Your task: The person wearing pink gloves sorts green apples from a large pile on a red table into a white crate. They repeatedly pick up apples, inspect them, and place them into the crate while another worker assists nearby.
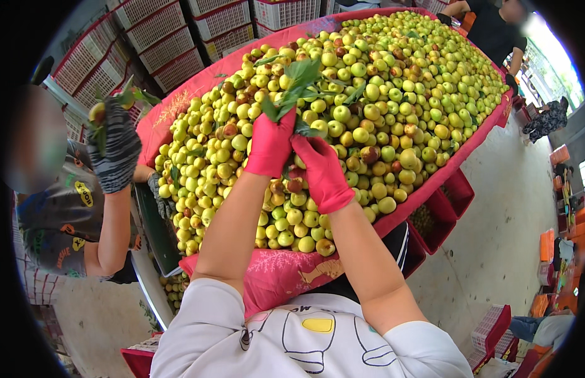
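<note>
Both my hands wear pink gloves and meet over a big heap of yellow-green jujubes (371, 110), some of them blotched brown. My left hand (271, 145) is closed around a leafy sprig (298, 82), its broad green leaves sticking up past my fingers. Right beside it, my right hand (324, 175) pinches at a lower leaf (308, 129) of the sprig. My fingers hide the stem and whatever hangs from it. Jujubes lie under and all around both wrists.
A red patterned cloth (286, 271) lines the table's edge. On the left, a co-worker's gloved hand (113, 145) lifts a leafy jujube sprig. Stacked white-and-red crates (157, 34) stand behind. Red bins (440, 217) sit below the right edge; another person (494, 28) works at the far right.
</note>
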Tool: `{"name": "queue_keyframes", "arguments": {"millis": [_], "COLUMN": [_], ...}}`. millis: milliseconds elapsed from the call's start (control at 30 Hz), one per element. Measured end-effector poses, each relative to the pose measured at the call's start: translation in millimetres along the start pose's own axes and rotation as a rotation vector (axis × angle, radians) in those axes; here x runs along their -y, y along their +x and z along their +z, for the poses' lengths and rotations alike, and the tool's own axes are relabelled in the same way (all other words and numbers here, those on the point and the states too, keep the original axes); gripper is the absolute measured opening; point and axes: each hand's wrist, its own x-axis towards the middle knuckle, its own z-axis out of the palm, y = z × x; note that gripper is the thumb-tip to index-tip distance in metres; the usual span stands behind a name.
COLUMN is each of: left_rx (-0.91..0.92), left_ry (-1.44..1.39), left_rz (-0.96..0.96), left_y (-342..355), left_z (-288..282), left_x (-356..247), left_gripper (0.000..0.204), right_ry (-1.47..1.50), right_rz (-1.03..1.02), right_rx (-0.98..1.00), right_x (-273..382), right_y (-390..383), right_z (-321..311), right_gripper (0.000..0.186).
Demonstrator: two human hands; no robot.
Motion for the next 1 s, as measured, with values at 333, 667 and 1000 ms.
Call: {"name": "queue_keyframes", "arguments": {"millis": [333, 667, 1000], "left_rx": [-0.046, 0.457, 0.777], "left_ry": [0.785, 0.944, 1.069], "left_rz": [0.059, 0.102, 0.206], "left_y": [183, 248, 118], "left_z": [-20, -23, 130], "left_x": [66, 98, -13], "left_gripper": [0.035, 0.044, 0.05], "right_ry": [-0.406, -1.395, -1.514], "right_rz": [-0.377, -0.703, -0.678], "right_rx": [-0.318, -0.427, -0.529], "right_x": [4, 4, -13], "right_y": [-8, -38, -49], "right_z": [-80, -165, -188], "right_gripper": [0.037, 0.072, 0.078]}}
